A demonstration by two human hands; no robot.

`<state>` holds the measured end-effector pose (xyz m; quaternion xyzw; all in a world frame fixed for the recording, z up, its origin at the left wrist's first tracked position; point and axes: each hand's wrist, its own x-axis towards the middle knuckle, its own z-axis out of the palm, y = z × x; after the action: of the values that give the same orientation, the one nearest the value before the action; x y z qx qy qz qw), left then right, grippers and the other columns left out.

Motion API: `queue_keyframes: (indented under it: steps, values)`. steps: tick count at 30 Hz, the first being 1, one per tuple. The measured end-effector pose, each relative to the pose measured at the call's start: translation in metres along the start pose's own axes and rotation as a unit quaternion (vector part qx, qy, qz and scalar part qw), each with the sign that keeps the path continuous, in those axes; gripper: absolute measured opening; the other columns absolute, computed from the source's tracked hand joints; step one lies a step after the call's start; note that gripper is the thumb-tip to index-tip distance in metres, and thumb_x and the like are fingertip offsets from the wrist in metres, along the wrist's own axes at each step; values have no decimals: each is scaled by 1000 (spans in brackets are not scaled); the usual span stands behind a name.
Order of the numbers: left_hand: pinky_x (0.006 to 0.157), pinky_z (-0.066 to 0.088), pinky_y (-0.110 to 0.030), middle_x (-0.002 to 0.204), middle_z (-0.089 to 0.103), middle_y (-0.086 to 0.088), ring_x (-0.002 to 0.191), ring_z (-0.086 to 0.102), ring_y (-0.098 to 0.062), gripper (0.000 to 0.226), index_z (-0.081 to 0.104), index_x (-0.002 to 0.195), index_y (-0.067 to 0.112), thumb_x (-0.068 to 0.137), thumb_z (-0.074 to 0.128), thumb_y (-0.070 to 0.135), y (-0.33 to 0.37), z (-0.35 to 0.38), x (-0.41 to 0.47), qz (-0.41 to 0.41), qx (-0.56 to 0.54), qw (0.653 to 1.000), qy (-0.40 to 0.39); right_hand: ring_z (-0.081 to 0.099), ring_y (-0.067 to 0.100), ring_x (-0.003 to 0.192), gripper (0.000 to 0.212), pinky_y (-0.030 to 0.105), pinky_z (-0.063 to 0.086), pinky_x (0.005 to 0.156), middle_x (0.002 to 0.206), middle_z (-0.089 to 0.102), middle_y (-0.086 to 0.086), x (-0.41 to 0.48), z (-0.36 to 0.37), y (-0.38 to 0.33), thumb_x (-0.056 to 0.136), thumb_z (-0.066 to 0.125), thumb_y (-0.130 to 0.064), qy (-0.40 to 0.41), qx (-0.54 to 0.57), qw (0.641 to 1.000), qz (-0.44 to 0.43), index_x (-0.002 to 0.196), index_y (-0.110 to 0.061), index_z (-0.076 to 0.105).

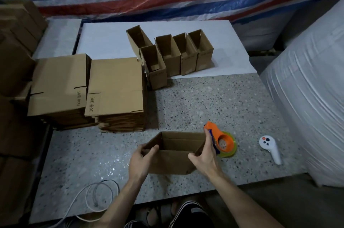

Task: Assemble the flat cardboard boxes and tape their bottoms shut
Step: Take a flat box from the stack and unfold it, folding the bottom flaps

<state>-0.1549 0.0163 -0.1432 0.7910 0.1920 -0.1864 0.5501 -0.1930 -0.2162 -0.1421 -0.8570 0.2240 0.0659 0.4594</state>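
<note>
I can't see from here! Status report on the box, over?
Left hand grips open box, left end. Right hand grips right end. Tape dispenser just behind it. Nothing blocking.

Tape dispenser [222,141] right of box [167,162]
</note>
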Motion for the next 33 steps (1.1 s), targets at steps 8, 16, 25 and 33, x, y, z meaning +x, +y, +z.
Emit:
queue_keyframes:
  steps: [8, 16, 25, 33]
  values:
    - [105, 32, -25, 133, 50, 20, 124, 43, -2, 56, 48, 147, 27, 97, 56, 51, 3, 4, -7, 18, -50, 997, -55, 37, 18, 144, 115, 50, 40, 114, 161, 25, -5, -14, -18, 14, 66, 70, -25, -116, 19, 991, -61, 153, -52, 0]
    - [120, 24, -49, 152, 10, 35, 145, 20, -11, 79, 15, 145, 65, 78, 55, 74, -7, -32, -4, 69, -60, 985, -149, 27, -1, 146, 110, 46, 28, 122, 158, 25, -22, -4, -8, 8, 67, 69, -14, -183, 36, 979, -78, 155, -46, 11]
    - [79, 58, -32, 148, 18, 46, 106, 56, 3, 129, 0, 151, 59, 61, 92, 48, -32, -60, 17, 191, 128, 943, -239, 7, -1, 152, 111, 49, 16, 124, 160, 5, -35, 2, -7, 5, 73, 64, -12, -237, 20, 969, -69, 153, -57, 0]
    - [86, 58, -32, 151, 32, 15, 104, 60, -4, 116, 3, 143, 61, 60, 84, 65, -35, -58, 23, 274, 195, 930, -147, -3, -9, 148, 114, 32, 11, 123, 157, -7, -37, 2, -9, -3, 76, 56, 0, -270, 1, 960, -74, 149, -63, -6]
